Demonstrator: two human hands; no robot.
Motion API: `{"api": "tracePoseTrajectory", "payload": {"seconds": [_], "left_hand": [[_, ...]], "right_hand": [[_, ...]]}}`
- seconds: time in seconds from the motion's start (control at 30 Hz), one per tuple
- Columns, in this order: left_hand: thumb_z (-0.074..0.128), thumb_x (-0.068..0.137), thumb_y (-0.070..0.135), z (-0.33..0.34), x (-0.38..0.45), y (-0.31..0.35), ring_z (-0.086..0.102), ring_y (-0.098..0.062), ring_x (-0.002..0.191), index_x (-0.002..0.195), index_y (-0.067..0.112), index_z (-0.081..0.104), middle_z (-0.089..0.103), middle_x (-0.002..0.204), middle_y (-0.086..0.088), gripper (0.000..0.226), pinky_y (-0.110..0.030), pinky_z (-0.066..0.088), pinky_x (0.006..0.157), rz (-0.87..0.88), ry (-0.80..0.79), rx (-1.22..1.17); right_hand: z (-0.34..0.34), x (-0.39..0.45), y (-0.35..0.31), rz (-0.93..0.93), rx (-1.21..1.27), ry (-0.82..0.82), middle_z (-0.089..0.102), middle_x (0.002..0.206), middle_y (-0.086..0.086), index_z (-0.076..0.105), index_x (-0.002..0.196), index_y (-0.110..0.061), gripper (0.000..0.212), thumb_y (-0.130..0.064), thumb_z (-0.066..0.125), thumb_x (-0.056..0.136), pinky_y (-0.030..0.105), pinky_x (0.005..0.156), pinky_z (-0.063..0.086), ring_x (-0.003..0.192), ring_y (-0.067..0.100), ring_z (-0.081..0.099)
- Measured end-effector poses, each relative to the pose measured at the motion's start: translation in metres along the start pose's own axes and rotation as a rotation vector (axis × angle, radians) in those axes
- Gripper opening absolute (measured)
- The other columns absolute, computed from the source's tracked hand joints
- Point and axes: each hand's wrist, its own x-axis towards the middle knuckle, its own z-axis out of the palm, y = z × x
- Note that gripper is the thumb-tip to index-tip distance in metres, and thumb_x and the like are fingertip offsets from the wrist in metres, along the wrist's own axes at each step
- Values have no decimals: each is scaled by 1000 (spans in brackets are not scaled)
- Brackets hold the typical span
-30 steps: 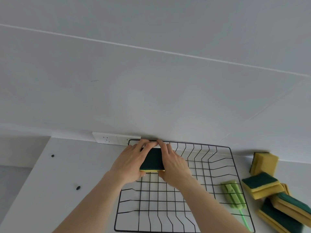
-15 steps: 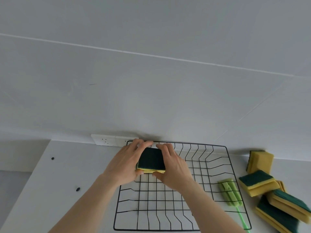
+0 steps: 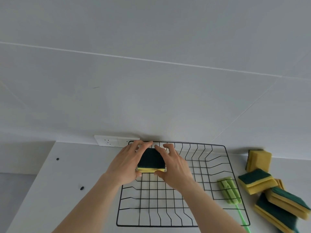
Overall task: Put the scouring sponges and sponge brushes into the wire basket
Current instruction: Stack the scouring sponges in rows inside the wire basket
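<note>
A black wire basket [image 3: 226, 165] lies on the white table against the wall. In its far left corner sits a short stack of green-topped yellow scouring sponges [image 3: 151, 159]. My left hand [image 3: 126, 165] grips its left side with the thumb at the front edge. My right hand [image 3: 175, 167] holds its right side, fingers spread and partly lifted. A green sponge brush [image 3: 228, 190] lies across the basket's right rim. Several loose sponges sit right of the basket: one upright [image 3: 258, 160], one flat [image 3: 255, 180], and others piled [image 3: 286, 202].
A white wall socket strip [image 3: 107, 141] sits just behind the basket's far left corner. The table's left edge runs diagonally at the left, with two small black dots [image 3: 57, 159] [image 3: 82, 188] on the top. A plain wall rises right behind the basket.
The sponge stack has stayed in the basket's far left corner. My right fingers have lifted and spread off its far edge. The view has shifted slightly.
</note>
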Motion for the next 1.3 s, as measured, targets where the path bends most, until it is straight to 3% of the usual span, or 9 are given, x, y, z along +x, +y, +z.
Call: {"api": "tracePoseTrajectory", "payload": {"seconds": [0.17, 0.37, 0.53, 0.63, 0.8, 1.0, 1.1, 1.2, 1.3], "left_hand": [[86, 67, 44, -3, -7, 0, 35, -18, 134, 150, 37, 17, 34, 146, 8, 108, -35, 30, 115, -6, 50, -5], [67, 83, 52, -11, -23, 19, 35, -16, 132, 145, 32, 32, 41, 145, 10, 74, -33, 26, 116, -20, 134, -24], [46, 90, 64, -8, -35, 47, 33, -17, 135, 147, 29, 33, 42, 146, 10, 68, -36, 28, 116, -24, 138, -9], [39, 89, 68, -3, -36, 74, 33, -17, 136, 147, 30, 34, 41, 147, 10, 69, -38, 26, 117, -16, 125, 3], [42, 93, 62, 7, -32, 140, 29, -13, 140, 148, 32, 33, 38, 150, 12, 64, -34, 12, 119, 51, 99, -28], [42, 92, 63, 35, -12, 235, 34, -12, 136, 146, 33, 36, 44, 145, 13, 63, -33, 21, 116, 113, 34, -39], [49, 92, 60, 55, 3, 284, 36, -12, 133, 143, 34, 38, 47, 141, 14, 58, -30, 21, 114, 140, 1, -52], [50, 91, 59, 76, 15, 326, 37, -12, 131, 143, 36, 36, 47, 139, 13, 58, -31, 26, 113, 141, -44, -76], [49, 93, 57, 95, 26, 361, 35, -12, 133, 144, 36, 31, 44, 142, 13, 58, -33, 27, 114, 122, -110, -77]], "right_hand": [[-11, -14, 4, 3, 34, 42, 38, 141, -1, 31, 145, -32, 87, -48, 80, 74, 35, 73, 55, 110, 20, 56], [-24, -47, 14, 41, -15, 80, 43, 148, 1, 41, 144, -29, 69, -63, 57, 86, 41, 110, 36, 137, 23, 39], [-40, -89, 28, 93, -66, 117, 44, 149, 3, 44, 142, -29, 67, -69, 39, 89, 41, 117, 27, 140, 25, 34], [-51, -119, 44, 137, -64, 111, 40, 152, 2, 41, 145, -30, 65, -66, 44, 91, 39, 117, 21, 143, 24, 31], [-67, -169, 84, 196, -45, 144, 49, 140, -3, 46, 139, -28, 61, -63, 48, 90, 37, 107, 39, 128, 21, 45], [-100, -228, 152, 296, -48, 214, 56, 119, -7, 53, 130, -29, 48, -48, 64, 87, 33, 92, 45, 107, 19, 54], [-116, -254, 196, 352, -36, 222, 55, 113, -8, 56, 123, -31, 43, -46, 63, 84, 33, 88, 45, 102, 21, 54], [-128, -272, 237, 412, -32, 226, 54, 121, -5, 53, 129, -30, 46, -45, 62, 87, 32, 94, 41, 110, 22, 53], [-133, -278, 270, 472, -26, 176, 46, 139, -1, 38, 145, -29, 65, -51, 62, 89, 35, 107, 35, 126, 23, 44]]}}
